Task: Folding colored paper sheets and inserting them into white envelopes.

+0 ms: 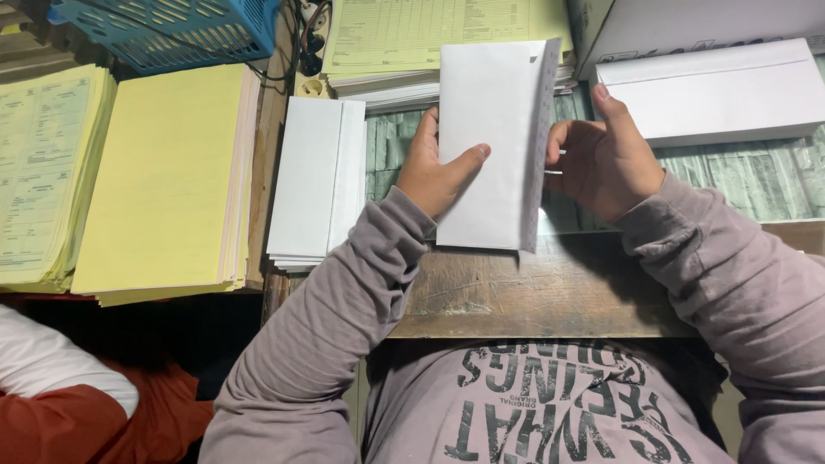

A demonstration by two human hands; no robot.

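Note:
My left hand point(434, 167) grips a white envelope point(490, 129) upright above the wooden desk point(516, 288), thumb across its front. The envelope's flap stands open along its right edge. My right hand point(601, 159) is at that flap edge, fingers curled behind it and thumb raised, touching the flap. Whether anything sits inside the envelope is hidden.
A stack of white envelopes point(314, 180) lies left of my hands. Yellow paper stacks point(168, 180) and printed forms point(43, 172) fill the left side. A blue basket point(172, 30), more forms point(404, 39) and white boxes point(730, 90) sit at the back. Another person's sleeve point(69, 395) shows lower left.

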